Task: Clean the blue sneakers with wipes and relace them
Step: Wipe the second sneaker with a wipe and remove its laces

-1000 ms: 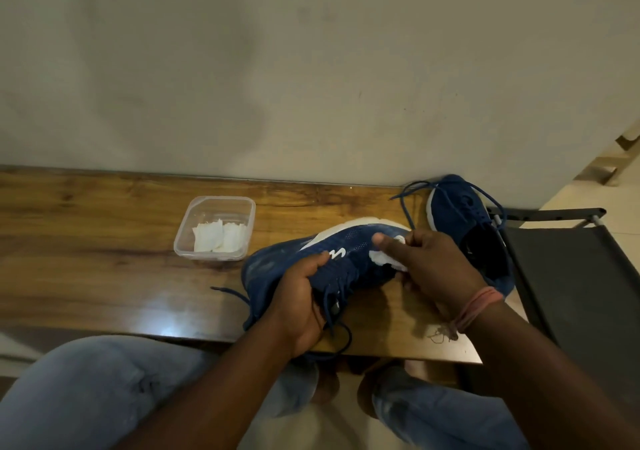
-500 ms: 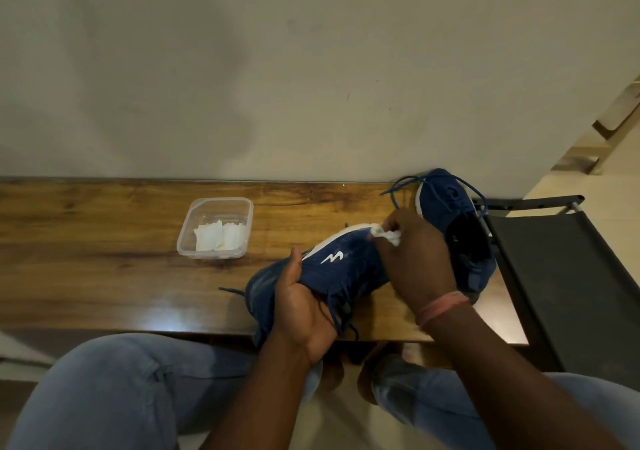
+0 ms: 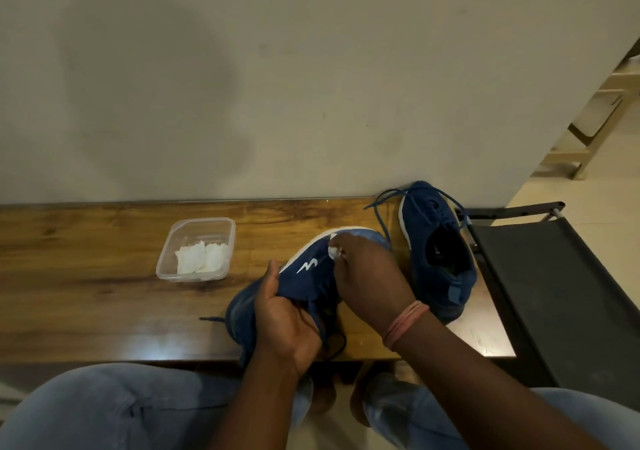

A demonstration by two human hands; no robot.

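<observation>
A blue sneaker (image 3: pixel 308 269) with a white logo and white sole lies on its side on the wooden table (image 3: pixel 86 294), near the front edge. My left hand (image 3: pixel 287 318) grips its upper near the laces. My right hand (image 3: pixel 363 276) pinches a small white wipe (image 3: pixel 334 251) against the sneaker's side near the sole. The second blue sneaker (image 3: pixel 436 252) stands upright to the right, its laces loose. A clear plastic tub (image 3: pixel 197 249) further left holds folded white wipes (image 3: pixel 202 258).
A wall rises directly behind the table. A dark folding chair (image 3: pixel 554 294) stands at the table's right end. My knees in light jeans sit below the front edge. A loose lace end (image 3: pixel 211 318) trails left of the held sneaker.
My right hand has slid the wipe along the sneaker's side, from the toe end back toward the logo. The view has shifted upward a little. My left hand keeps its grip.
</observation>
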